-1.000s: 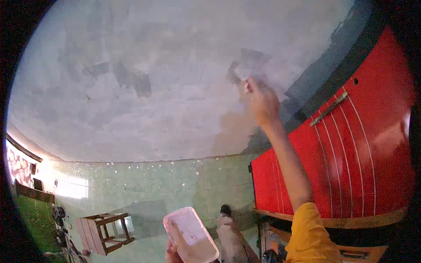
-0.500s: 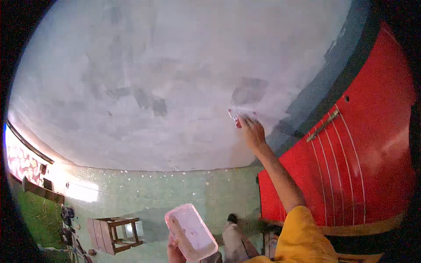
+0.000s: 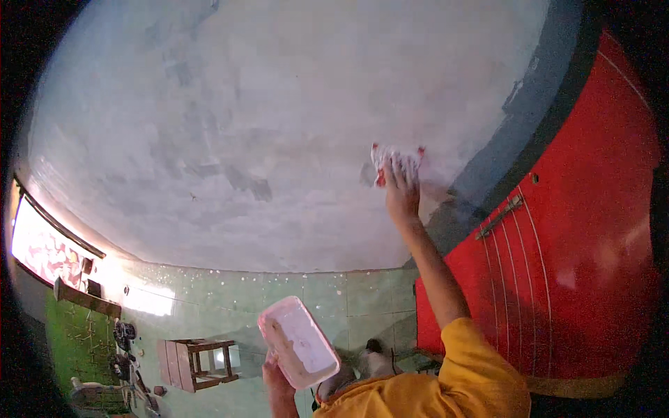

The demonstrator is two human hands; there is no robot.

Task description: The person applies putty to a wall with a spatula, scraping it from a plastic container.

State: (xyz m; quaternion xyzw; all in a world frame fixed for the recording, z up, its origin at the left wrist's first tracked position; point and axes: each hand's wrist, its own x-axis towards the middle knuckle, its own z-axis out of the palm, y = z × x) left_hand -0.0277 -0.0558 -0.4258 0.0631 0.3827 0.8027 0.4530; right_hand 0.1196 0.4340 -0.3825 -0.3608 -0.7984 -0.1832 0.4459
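My right hand (image 3: 401, 193) is raised against a large whitish-grey wall (image 3: 300, 90), its fingers pressed along a red putty spreader (image 3: 397, 159) smeared with white paste. The spreader lies at the wall surface, over a darker grey patch that shows only partly beside it. Lower down, my left hand (image 3: 276, 373) grips the left side of a shallow pink rectangular tub (image 3: 298, 382). Inside the tilted tub is white paste (image 3: 306, 345), with a thicker band along its left side.
On the right stands a red door (image 3: 592, 244) with a metal latch (image 3: 500, 217) and thin lines. Below are green floor tiles (image 3: 237, 292) with white specks, a small wooden stool (image 3: 198, 364) and a bicycle (image 3: 129, 369). A bright opening (image 3: 45, 240) is at left.
My right hand and the spreader have moved up the wall, now covering most of the dark patch. The tub in my left hand has risen slightly, and the view has shifted a little.
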